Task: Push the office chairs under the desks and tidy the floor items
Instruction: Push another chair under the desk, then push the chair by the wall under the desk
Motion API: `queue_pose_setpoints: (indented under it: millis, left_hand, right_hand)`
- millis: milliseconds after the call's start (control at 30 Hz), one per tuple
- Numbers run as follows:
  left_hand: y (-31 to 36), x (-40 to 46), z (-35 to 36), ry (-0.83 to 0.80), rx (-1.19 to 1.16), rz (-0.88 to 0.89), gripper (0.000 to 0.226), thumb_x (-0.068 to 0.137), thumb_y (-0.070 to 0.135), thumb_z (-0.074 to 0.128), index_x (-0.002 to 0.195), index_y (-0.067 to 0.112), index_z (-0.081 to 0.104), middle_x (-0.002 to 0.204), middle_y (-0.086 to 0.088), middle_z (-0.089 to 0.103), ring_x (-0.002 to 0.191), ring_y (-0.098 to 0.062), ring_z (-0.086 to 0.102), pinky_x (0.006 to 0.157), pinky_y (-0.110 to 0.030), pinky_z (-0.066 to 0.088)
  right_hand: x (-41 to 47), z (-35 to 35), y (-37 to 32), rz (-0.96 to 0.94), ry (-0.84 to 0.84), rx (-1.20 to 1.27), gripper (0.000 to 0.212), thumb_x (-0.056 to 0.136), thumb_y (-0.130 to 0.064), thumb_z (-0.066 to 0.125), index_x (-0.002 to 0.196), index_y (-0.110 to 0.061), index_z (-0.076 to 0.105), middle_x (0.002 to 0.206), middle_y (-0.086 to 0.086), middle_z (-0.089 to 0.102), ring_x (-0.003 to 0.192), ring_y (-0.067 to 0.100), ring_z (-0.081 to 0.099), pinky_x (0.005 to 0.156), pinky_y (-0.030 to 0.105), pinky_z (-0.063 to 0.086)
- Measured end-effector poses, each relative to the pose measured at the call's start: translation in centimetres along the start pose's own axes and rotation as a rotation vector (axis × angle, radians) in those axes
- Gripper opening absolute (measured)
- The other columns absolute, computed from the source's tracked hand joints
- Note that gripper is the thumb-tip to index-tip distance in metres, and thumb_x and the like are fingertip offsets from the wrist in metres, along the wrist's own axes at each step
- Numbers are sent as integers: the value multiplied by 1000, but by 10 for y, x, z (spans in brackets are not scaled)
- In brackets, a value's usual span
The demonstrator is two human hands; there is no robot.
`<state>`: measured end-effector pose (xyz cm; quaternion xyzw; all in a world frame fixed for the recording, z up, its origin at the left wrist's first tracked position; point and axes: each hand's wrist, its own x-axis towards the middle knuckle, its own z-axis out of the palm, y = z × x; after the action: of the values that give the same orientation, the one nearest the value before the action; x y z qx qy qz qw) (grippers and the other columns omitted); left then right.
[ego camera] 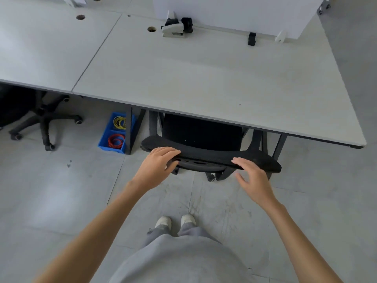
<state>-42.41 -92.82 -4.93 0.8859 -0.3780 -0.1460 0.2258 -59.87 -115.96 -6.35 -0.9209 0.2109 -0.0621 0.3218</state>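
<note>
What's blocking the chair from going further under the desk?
Nothing visible. The chair seat is already under the desk, between its legs; both hands rest on the backrest. The blue bin sits left, outside the desk leg.

No legible text, label, brand, number or sign appears on any surface in view; desk, chair, bin and floor carry no readable markings.
</note>
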Motion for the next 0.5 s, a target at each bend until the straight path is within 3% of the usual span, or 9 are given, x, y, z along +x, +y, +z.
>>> queue_pose_setpoints:
  millis: [100, 200, 267, 367, 500]
  left_hand:
    - [-7, -52, 1, 182, -313, -234, 30, 93, 20, 49, 122, 21, 57, 116, 12, 55, 106, -4, 51, 90, -14, 40]
    - [-24, -113, 17, 333, -650, -493, 24, 94, 11, 47, 110, 23, 61, 93, 24, 66, 88, 5, 61, 80, -11, 46]
    - [-38, -156, 28, 437, -810, -679, 27, 95, 7, 45, 102, 27, 61, 85, 23, 70, 84, -1, 64, 74, -10, 47]
    - [-53, -219, 38, 620, -874, -907, 30, 95, 5, 43, 99, 29, 61, 89, 21, 70, 80, -3, 66, 71, -11, 48]
    - [-74, -274, 43, 876, -917, -1151, 29, 95, 4, 41, 103, 23, 62, 89, 17, 71, 80, -4, 66, 70, -12, 50]
  right_hand:
    - [-33, 15, -34, 77, -103, 369, 28, 92, -13, 53, 118, -18, 61, 120, -15, 60, 114, -4, 52, 96, 5, 36]
    - [-42, 59, -51, 314, -341, 656, 25, 95, -8, 47, 107, -20, 65, 110, -6, 68, 109, 9, 60, 93, 21, 48]
    - [-36, 92, -72, 382, -526, 695, 24, 95, -6, 44, 102, -17, 65, 107, 0, 68, 109, 18, 62, 85, 20, 51]
    - [-17, 136, -127, 315, -798, 696, 22, 96, -6, 44, 103, -15, 62, 107, 1, 67, 109, 21, 61, 83, 18, 50]
    - [31, 195, -218, 95, -993, 680, 17, 90, -14, 50, 103, -12, 62, 101, 2, 67, 93, 8, 65, 84, 20, 49]
